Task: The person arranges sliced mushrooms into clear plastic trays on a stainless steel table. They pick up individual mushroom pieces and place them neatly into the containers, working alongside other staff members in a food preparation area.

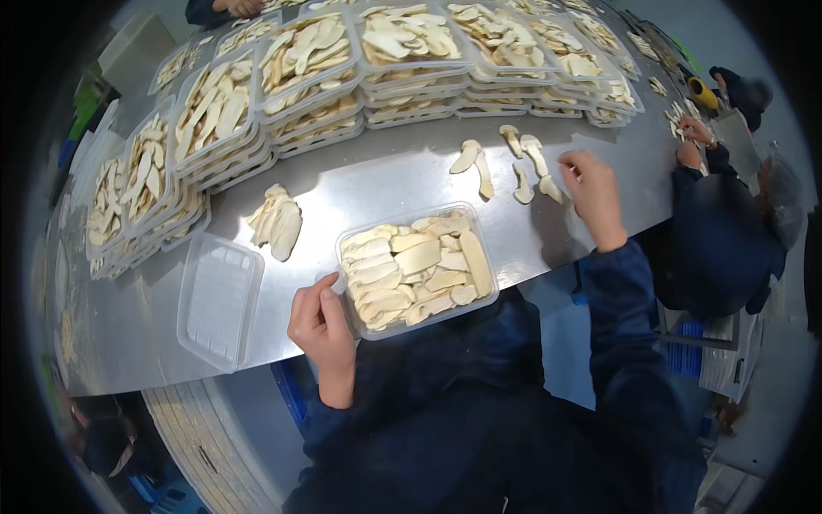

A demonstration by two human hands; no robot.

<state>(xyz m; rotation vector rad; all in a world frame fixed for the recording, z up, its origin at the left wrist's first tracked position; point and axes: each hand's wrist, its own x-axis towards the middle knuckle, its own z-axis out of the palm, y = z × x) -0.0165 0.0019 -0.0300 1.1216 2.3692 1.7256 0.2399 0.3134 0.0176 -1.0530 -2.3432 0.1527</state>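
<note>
A clear plastic tray [494, 289] sits in front of me at the table's near edge, filled with rows of pale sliced mushrooms [419, 257]. At its left side is my left hand [324, 332], fingers curled and closed close to the rim; what they hold, if anything, is hidden. My right hand [595, 199] is over the table to the right, its fingertips drawn together beside several loose mushroom slices [535, 154]; anything between them cannot be made out. More slices [471, 163] lie just left of those. A small heap of slices [276, 223] rests left of the tray.
An empty clear tray [219, 295] lies at the left. Stacks of filled trays [407, 86] curve along the far side and left. A co-worker [723, 223] works at the table's right end; another person's hand [244, 7] shows at the far edge.
</note>
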